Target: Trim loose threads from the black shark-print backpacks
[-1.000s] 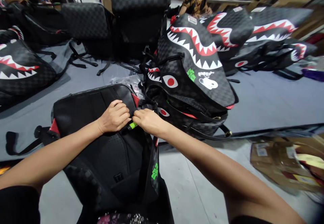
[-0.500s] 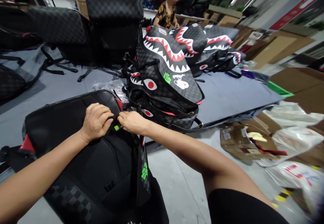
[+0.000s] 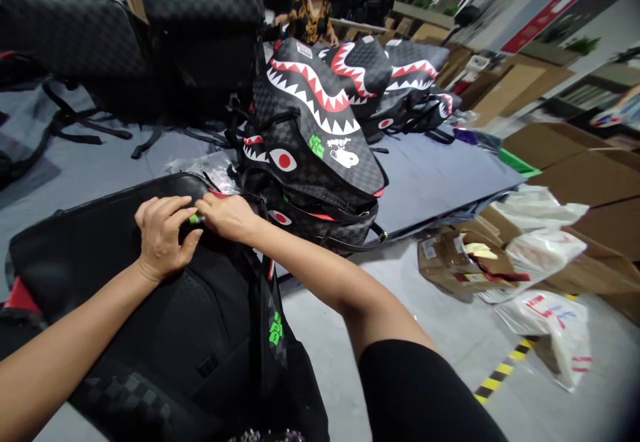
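A black backpack with a grey checkered patch and red side gussets lies in front of me, its back panel up. My left hand rests on its upper part, fingers bent and thumb spread apart from them, with only black material showing in the gap. Close beside it, at the bag's top right corner, my right hand is closed in a pinch. A small yellow-green piece sticks out of the right fingertips toward the left hand; its kind is not clear. The right fingertips are partly hidden.
Shark-mouth backpacks are piled on the grey-covered table. Black checkered bags stand at the back left. Clear plastic wrap lies behind my bag. Cardboard boxes and white plastic bags sit on the right floor. A person works behind.
The view has swung right, so things sit further left. My left hand's thumb and fingers have spread apart. More of the yellow-green piece shows between the hands.
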Demonstrator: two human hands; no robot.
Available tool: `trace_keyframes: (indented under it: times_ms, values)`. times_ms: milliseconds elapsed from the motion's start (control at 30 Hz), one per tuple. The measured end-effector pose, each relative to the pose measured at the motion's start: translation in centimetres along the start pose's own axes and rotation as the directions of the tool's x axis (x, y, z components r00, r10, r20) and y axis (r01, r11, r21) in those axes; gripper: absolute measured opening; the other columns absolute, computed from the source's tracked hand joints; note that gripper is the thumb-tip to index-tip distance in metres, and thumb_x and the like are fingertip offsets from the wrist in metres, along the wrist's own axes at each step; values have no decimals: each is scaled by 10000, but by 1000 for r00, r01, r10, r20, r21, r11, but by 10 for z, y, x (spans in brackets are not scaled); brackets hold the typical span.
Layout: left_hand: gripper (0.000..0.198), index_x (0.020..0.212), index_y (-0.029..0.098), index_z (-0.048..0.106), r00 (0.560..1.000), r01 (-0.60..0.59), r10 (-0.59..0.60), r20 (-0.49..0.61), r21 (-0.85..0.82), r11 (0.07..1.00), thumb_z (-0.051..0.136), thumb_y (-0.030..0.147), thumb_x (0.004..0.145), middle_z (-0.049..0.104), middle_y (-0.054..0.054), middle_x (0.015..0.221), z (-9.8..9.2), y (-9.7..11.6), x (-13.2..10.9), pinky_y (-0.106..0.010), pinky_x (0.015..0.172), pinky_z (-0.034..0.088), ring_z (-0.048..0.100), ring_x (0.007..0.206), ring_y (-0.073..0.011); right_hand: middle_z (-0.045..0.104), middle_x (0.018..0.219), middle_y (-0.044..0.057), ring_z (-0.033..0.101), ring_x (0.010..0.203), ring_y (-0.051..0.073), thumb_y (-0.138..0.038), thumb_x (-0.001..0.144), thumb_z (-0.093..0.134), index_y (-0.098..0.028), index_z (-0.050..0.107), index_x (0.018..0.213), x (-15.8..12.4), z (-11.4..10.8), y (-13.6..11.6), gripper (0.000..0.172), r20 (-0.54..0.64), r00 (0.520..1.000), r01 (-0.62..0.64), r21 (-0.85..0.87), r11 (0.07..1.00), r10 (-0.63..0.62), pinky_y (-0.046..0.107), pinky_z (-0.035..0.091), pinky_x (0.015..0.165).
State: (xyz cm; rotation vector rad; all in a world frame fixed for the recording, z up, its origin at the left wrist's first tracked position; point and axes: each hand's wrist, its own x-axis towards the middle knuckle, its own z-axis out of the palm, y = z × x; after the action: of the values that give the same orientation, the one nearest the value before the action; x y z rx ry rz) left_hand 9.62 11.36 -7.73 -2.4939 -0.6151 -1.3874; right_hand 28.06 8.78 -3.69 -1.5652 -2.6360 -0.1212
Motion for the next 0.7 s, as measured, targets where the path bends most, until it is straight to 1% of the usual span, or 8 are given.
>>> trace_keyframes:
  times_ms: [167, 200, 267, 333, 367, 500, 567, 700]
  values:
    - [330, 1220, 232, 518, 991, 47, -48, -126, -8, 999, 517, 406, 939, 646, -121, 1104, 0, -5, 0, -499, 959, 428, 593, 1082, -286, 711, 968, 76, 688, 858, 240, -151, 968, 455, -151, 538, 1183, 49, -20, -2, 230, -127, 948, -249, 266, 931, 290, 339, 512, 742]
    - [303, 1193, 229, 527, 993, 54, -56, -101, -18, 998, 485, 416, 959, 652, -111, 1067, -1, -5, 2, -481, 938, 431, 600, 1052, -275, 710, 928, 64, 687, 840, 229, -148, 965, 464, -151, 539, 1175, 46, -24, 0, 223, -198, 908, -282, 360, 889, 368, 333, 515, 746]
    - [318, 1165, 217, 549, 998, -29, 31, 54, -37, 999, 406, 450, 1004, 673, -100, 1053, -2, -1, 7, -456, 938, 427, 612, 1036, -256, 694, 878, 38, 678, 789, 188, -211, 996, 448, -163, 540, 1145, 27, -29, 3, 181, -357, 764, -251, 603, 757, 538, 304, 522, 729]
    - [404, 1145, 189, 583, 942, -179, 198, 270, -91, 980, 332, 486, 1035, 695, -96, 1076, -1, 6, 12, -445, 988, 405, 622, 1034, -238, 663, 810, 13, 653, 690, 143, -365, 1044, 370, -181, 557, 1055, -7, -29, 6, 262, -417, 600, -79, 818, 570, 683, 260, 522, 649]
    - [454, 1101, 176, 609, 901, -231, 260, 348, -122, 965, 305, 507, 1040, 704, -93, 1059, 1, 10, 15, -437, 997, 397, 627, 1006, -229, 645, 765, 5, 629, 623, 129, -454, 1040, 363, -183, 572, 991, -25, -26, 6, 346, -391, 562, -7, 879, 477, 729, 242, 508, 583]
    - [584, 803, 175, 640, 802, -276, 320, 505, -161, 947, 272, 569, 1027, 668, -56, 769, 12, 17, 31, -389, 834, 418, 583, 742, -190, 583, 588, -33, 482, 390, 85, -673, 959, 434, -178, 606, 905, -86, -2, -15, 527, -175, 501, 43, 983, 177, 848, 201, 366, 372]
    - [597, 747, 193, 642, 760, -295, 332, 559, -158, 942, 291, 595, 1013, 647, -46, 701, 13, 2, 41, -402, 815, 416, 567, 702, -191, 667, 692, 0, 591, 475, 116, -664, 936, 501, -180, 613, 1010, -103, 16, -36, 502, -117, 502, 83, 993, 87, 857, 231, 472, 435]
    - [607, 660, 230, 621, 786, -243, 207, 582, -17, 970, 310, 631, 994, 605, -19, 636, -8, -49, 61, -516, 1024, 371, 579, 735, -203, 725, 865, 34, 706, 683, 164, -517, 877, 665, -195, 612, 1055, -112, 44, -68, 372, -31, 545, 70, 997, -9, 838, 315, 597, 638]
